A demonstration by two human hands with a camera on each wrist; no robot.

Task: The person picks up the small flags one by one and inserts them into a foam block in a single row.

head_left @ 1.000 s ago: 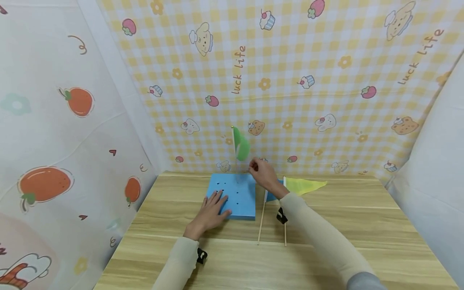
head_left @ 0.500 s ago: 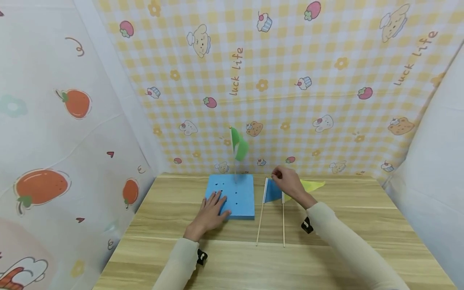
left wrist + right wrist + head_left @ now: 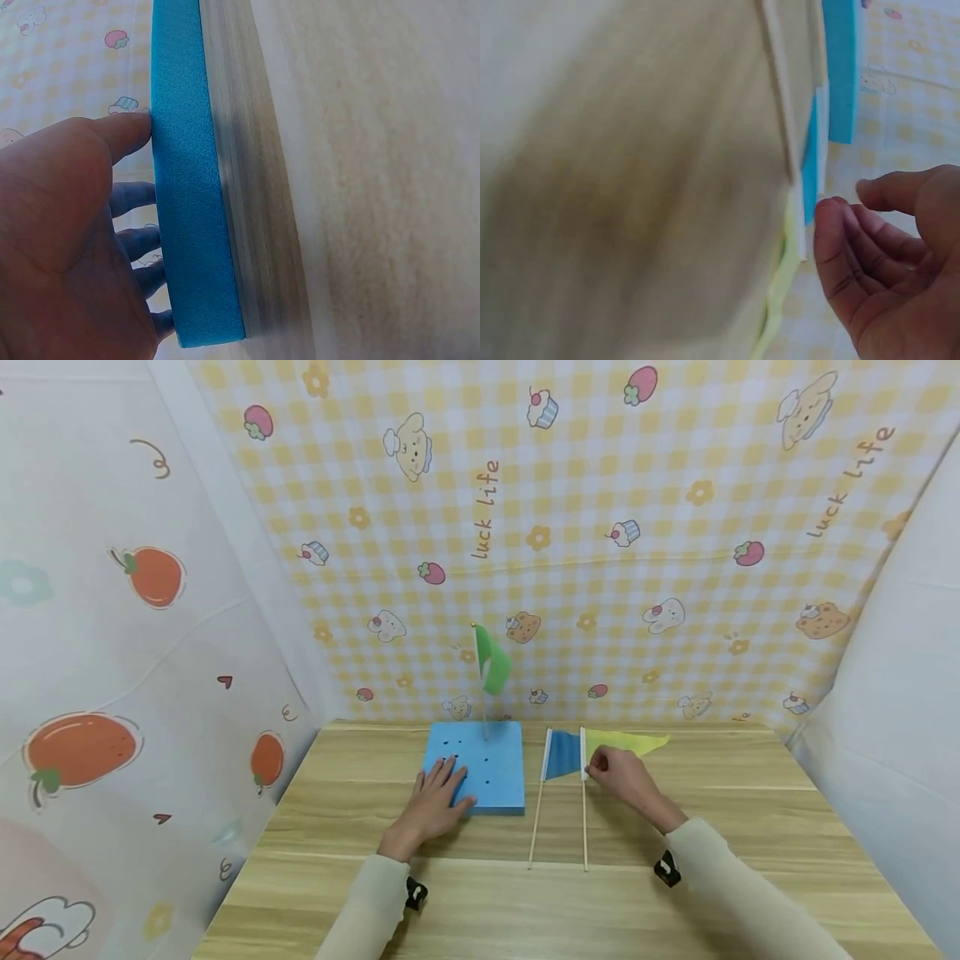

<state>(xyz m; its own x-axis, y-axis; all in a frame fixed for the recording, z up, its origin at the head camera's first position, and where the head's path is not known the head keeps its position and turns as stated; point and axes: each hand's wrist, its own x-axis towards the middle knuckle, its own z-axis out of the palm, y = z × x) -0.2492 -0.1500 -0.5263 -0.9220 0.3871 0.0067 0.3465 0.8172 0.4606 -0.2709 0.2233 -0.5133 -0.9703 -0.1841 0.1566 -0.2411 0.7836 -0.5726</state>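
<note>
My left hand [image 3: 433,797] rests with spread fingers on the front left of a blue foam block [image 3: 501,777] that has several small holes. A green flag [image 3: 496,670] stands upright in the block's back part. Two flags lie side by side on the table to the right: a blue flag [image 3: 564,755] and a yellow flag [image 3: 630,742], both on thin wooden sticks. Beside the yellow flag's white sleeve is my right hand [image 3: 628,778], its fingertips right at the sleeve. In the right wrist view a gap shows between thumb and fingers [image 3: 830,232], with nothing between them.
The wooden table [image 3: 480,910] reaches a checked cloth backdrop [image 3: 570,585] behind the block. White cloth walls [image 3: 900,635] stand at both sides. The lower ends of the flag sticks point towards the table's front.
My right hand has moved from near the green flag, right and down over the blue flag, to the yellow flag's sleeve. My left hand has stayed on the block.
</note>
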